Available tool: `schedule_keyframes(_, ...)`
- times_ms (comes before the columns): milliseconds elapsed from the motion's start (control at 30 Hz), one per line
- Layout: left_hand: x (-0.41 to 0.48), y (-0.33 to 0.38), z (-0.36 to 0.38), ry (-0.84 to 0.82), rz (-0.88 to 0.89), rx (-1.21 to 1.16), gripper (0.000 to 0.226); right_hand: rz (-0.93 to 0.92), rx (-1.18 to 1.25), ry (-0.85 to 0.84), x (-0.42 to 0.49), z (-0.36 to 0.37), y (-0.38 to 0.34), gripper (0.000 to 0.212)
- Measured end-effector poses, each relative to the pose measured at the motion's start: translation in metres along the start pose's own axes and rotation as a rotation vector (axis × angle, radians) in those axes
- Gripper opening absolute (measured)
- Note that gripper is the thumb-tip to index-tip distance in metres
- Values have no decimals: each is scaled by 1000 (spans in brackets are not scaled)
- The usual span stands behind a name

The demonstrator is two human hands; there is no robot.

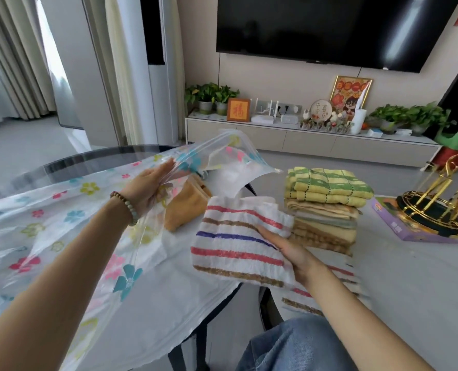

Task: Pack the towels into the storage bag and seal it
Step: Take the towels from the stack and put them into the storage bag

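A clear storage bag [61, 231] printed with coloured flowers lies across the glass table. My left hand [147, 186] grips its upper flap and lifts it, so the mouth gapes toward the right. An orange towel [185, 207] lies inside the opening. My right hand [284, 245] holds a folded white towel with red, brown and blue stripes [238, 245] right at the bag's mouth. A stack of folded towels [327, 207], yellow-green on top, stands just to the right. Another striped towel [327, 287] lies under my right forearm.
A purple box [399, 223] carrying a black and gold rack [442, 199] sits at the right. Beyond the table are a low TV cabinet [302, 140] with plants and frames, and a wall television [329, 30]. My denim-clad knee [297, 346] is below.
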State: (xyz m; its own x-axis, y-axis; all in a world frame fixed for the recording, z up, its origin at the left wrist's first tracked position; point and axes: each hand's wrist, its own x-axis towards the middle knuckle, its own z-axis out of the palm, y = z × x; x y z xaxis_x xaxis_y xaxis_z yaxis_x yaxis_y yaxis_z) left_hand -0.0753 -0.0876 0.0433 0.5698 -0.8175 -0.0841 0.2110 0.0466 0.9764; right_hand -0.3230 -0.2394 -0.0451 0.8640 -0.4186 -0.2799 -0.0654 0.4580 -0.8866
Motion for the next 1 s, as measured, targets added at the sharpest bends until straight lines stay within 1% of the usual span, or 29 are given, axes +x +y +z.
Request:
schedule_keyframes(67, -6, 10, -14, 6, -20, -41, 30, -8, -41, -57, 22, 32, 10, 38)
schedule_keyframes(133, -11, 19, -27, 16, -36, -42, 36, -10, -87, -69, 43, 64, 17, 44)
schedule_keyframes(300, -21, 31, -50, 17, -38, -91, 33, -122, -90, -92, 88, 128, 26, 39)
schedule_keyframes(400, -24, 33, -62, -6, -53, -77, 39, -14, -108, -140, 104, 153, 41, 29)
schedule_keyframes(433, -25, 33, -63, -15, -66, -72, 41, 16, -157, -149, 105, 155, 48, 32)
schedule_keyframes(500, -26, 32, -68, -23, -68, -85, 40, 11, -294, -106, 105, 154, 56, 54)
schedule_keyframes(533, -26, 31, -70, -21, -61, -88, 39, -42, -378, -48, 103, 151, 61, 65)
schedule_keyframes(600, -25, 29, -74, -11, -51, -86, 38, -191, -530, 59, 97, 146, 67, 77)
schedule_keyframes(667, -24, 29, -77, -21, -65, -96, 39, -419, -770, 132, 93, 141, 78, 87)
schedule_keyframes(700, -24, 29, -78, -29, -77, -104, 40, -563, -948, 159, 94, 139, 85, 86)
schedule_keyframes(733, -24, 29, -78, -32, -84, -102, 41, -710, -1150, 160, 95, 137, 91, 78)
schedule_keyframes(767, -24, 29, -78, -30, -84, -92, 40, -812, -1347, 123, 99, 134, 96, 68)
schedule_keyframes(800, -24, 27, -77, -31, -75, -78, 37, -847, -1502, 34, 103, 131, 101, 60)
schedule_keyframes(833, -24, 26, -76, -35, -61, -70, 36, -819, -1589, -81, 108, 129, 105, 55)
schedule_keyframes(867, -24, 25, -75, -49, -52, -75, 35, -745, -1627, -182, 114, 126, 109, 53)
schedule_keyframes(900, -25, 24, -74, -69, -52, -93, 36, -666, -1642, -242, 121, 124, 112, 53)
schedule_keyframes(933, -26, 24, -73, -98, -60, -117, 36, -616, -1659, -255, 129, 123, 113, 53)
schedule_keyframes(1000, -28, 26, -73, -161, -75, -157, 36, -556, -1711, -218, 147, 126, 111, 54)
